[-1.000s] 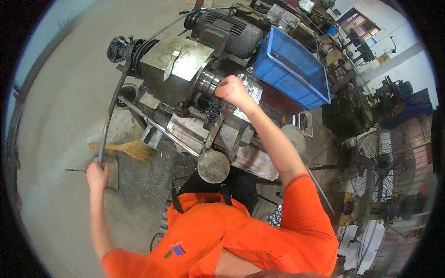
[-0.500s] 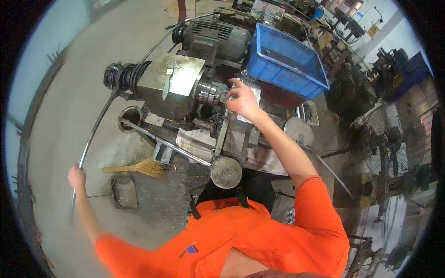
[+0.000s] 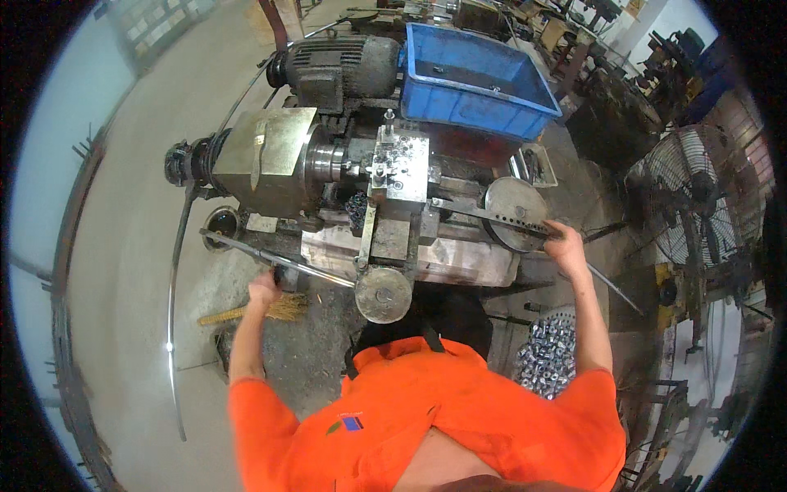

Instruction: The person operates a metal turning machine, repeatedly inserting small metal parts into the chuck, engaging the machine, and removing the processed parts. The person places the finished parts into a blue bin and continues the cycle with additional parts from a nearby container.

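In front of me is a small lathe. A bright metal chuck [image 3: 328, 162] sticks out of its headstock and faces the tool block [image 3: 400, 168]. My right hand [image 3: 566, 246] is closed on the end of a flat lever with a row of holes [image 3: 500, 217], which reaches over a round metal disc [image 3: 516, 201]. My left hand [image 3: 264, 289] is closed low at the left, below a slanting metal rod [image 3: 307, 271]. A dark piece shows at its fingers, too small to name. The long lever bar [image 3: 174, 287] at the far left stands free of my hand.
Behind the tool block sits a blue crate [image 3: 479, 107], beside a motor [image 3: 344, 70]. Many small metal parts fill a basket [image 3: 545, 353] by my right side. A straw broom [image 3: 254, 310] lies on the floor. A fan [image 3: 689, 180] stands at the right.
My left hand has let go of the long bar and moved right, under the slanting rod. My right hand has left the chuck area and taken hold of the perforated lever.
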`<state>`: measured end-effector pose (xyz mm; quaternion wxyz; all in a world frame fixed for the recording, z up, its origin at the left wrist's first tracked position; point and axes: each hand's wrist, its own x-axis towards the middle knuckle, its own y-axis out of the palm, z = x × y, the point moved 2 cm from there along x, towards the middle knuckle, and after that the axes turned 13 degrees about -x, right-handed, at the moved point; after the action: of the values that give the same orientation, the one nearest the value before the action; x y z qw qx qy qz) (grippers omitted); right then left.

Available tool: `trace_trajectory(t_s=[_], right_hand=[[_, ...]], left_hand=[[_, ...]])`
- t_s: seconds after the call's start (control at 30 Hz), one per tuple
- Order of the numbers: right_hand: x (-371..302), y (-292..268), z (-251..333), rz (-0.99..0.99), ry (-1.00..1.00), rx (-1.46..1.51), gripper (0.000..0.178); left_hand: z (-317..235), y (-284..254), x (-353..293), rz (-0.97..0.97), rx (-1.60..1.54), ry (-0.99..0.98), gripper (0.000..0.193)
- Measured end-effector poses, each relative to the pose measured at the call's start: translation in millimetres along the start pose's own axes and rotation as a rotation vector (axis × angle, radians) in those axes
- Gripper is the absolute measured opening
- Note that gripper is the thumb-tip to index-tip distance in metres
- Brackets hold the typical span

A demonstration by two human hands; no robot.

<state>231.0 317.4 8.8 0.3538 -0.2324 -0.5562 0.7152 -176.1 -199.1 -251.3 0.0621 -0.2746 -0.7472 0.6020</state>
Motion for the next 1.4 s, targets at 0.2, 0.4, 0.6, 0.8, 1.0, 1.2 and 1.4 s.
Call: trace_trajectory(t_s=[0.2,0.4,0.6,0.8,1.0,1.2,1.4], right_hand=[[-14,2,-66,-0.231,-0.148,-0.372,0.073],[-10,-10,-84,-0.370,-0.223,-0.514,0.085],[-18,-29,-45,-0.595,-0.450,-0.448,0.074],[-11,-24,-53,-0.505,-0.348,-0.408,0.080],[-41,55,-231,-0.190,0.152,-0.516,0.055],[-87,81,-182,-0.155,0.284,-0.547,0.036],[-154,83,-89,0.042,0.483,-0.384,0.041]], left_hand=[[7,-24,17,-0.054,0.185,0.131,0.024],[56,-36,-5,-0.087,-0.250,-0.026,0.036],[62,-59,-20,-0.088,-0.379,-0.133,0.028],[67,-65,-28,-0.156,-0.604,-0.016,0.028],[-7,-99,1,-0.404,-1.284,-0.123,0.045],[-38,-106,-5,-0.420,-1.361,-0.295,0.044],[-23,-80,22,-0.599,-1.465,-0.175,0.033]])
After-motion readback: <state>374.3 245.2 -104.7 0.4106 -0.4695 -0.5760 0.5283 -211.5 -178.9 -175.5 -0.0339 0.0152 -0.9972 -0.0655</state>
